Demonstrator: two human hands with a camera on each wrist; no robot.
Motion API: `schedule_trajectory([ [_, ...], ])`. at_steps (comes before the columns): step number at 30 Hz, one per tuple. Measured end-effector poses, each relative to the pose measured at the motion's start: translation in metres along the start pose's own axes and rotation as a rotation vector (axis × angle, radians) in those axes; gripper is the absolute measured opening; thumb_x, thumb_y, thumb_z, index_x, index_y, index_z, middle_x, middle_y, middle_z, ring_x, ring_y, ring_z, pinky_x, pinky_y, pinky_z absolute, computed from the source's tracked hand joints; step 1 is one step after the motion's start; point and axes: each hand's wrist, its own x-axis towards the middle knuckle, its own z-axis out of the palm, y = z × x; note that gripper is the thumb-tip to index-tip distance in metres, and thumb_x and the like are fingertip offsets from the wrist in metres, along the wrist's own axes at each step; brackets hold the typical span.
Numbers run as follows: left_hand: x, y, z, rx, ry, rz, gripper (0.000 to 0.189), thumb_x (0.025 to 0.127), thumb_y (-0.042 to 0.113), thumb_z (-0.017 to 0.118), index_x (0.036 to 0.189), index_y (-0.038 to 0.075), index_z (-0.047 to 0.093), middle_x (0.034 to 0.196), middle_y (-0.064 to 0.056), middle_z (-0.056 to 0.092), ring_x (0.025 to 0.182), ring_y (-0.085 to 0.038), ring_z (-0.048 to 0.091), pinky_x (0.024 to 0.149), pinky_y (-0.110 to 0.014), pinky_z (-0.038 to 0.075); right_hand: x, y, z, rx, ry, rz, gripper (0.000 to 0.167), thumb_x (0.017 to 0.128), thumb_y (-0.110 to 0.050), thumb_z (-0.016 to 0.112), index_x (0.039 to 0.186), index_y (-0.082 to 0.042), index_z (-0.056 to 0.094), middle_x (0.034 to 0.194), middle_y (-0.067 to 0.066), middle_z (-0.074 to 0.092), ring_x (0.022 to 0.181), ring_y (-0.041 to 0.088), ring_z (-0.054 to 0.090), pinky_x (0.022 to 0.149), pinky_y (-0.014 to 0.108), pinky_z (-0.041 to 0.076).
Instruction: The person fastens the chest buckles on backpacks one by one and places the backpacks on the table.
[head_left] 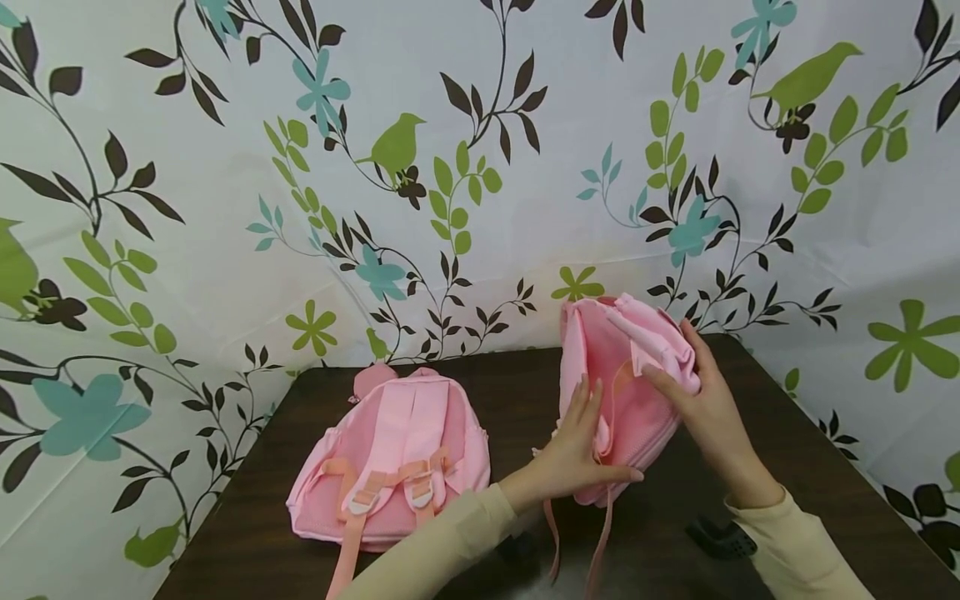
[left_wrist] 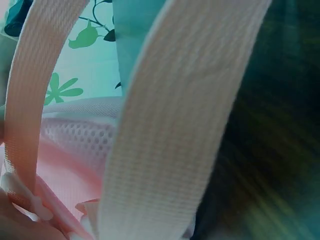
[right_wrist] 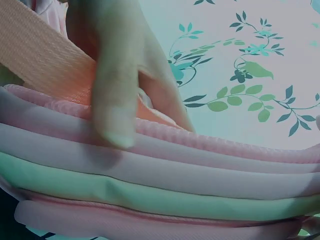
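Both hands are on a pink backpack [head_left: 641, 425], tilted above the dark table, with peach straps dangling below it. My right hand [head_left: 708, 408] grips its right side, thumb in front and fingers partly hidden behind. In the right wrist view the thumb presses on the backpack's layered edge [right_wrist: 210, 182]. My left hand [head_left: 573, 454] lies against the left side, fingers pointing up and thumb spread across the lower part. A peach strap [left_wrist: 170, 120] crosses close in the left wrist view, beside the backpack's mesh [left_wrist: 82, 135].
A second pink backpack [head_left: 412, 417] lies on the dark table [head_left: 517, 392] at the left, straps upward, one peach strap trailing forward. A black object [head_left: 720, 537] shows by the right wrist. A patterned cloth [head_left: 525, 208] with birds and leaves hangs behind the table.
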Motion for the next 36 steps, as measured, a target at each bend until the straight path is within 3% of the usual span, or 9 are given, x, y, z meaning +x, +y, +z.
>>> schedule_trajectory([
  [3,-0.001,-0.001,0.001,0.027,-0.021,0.011,0.124,0.080,0.051,0.080,0.161,0.028,-0.012,0.168,0.000,-0.014,0.154,-0.022,0.000,0.115,-0.056,0.029,0.000,0.001,0.001,-0.006,0.013,-0.007,0.086,0.099,-0.031,0.063,0.164,-0.024,0.008,0.160,0.018,0.026,0.127,0.038,0.044,0.081,0.012,0.048],
  [10,-0.003,-0.004,0.002,0.056,-0.054,0.031,0.119,0.081,0.045,0.078,0.162,0.023,-0.006,0.169,-0.001,-0.009,0.153,-0.013,-0.008,0.119,-0.050,0.023,0.001,0.007,0.002,-0.011,0.032,-0.031,0.082,0.100,-0.029,0.062,0.163,-0.021,0.010,0.159,0.018,0.028,0.120,0.022,0.048,0.082,0.010,0.048],
  [19,-0.003,-0.005,0.001,0.074,-0.078,0.062,0.115,0.084,0.039,0.079,0.163,0.018,-0.002,0.169,-0.002,-0.007,0.154,-0.014,-0.004,0.120,-0.049,0.019,0.001,0.009,-0.001,-0.030,0.046,-0.030,0.082,0.100,-0.031,0.062,0.163,-0.020,0.013,0.160,0.016,0.027,0.124,0.034,0.045,0.082,0.010,0.046],
  [26,-0.005,-0.007,-0.001,0.037,-0.101,0.059,0.112,0.082,0.033,0.078,0.163,0.018,0.001,0.169,-0.001,-0.006,0.154,-0.016,0.000,0.121,-0.047,0.017,0.000,0.013,0.000,-0.032,0.052,-0.033,0.079,0.100,-0.030,0.062,0.163,-0.021,0.014,0.160,0.016,0.027,0.124,0.034,0.044,0.082,0.009,0.046],
  [36,-0.009,-0.011,-0.003,0.084,-0.125,0.059,0.108,0.082,0.028,0.077,0.163,0.013,0.008,0.169,-0.007,0.000,0.154,-0.020,0.002,0.122,-0.042,0.015,-0.002,0.026,-0.002,-0.062,0.050,-0.009,0.078,0.100,-0.031,0.062,0.162,-0.018,0.017,0.152,0.019,0.035,0.105,0.012,0.052,0.075,0.014,0.052],
])
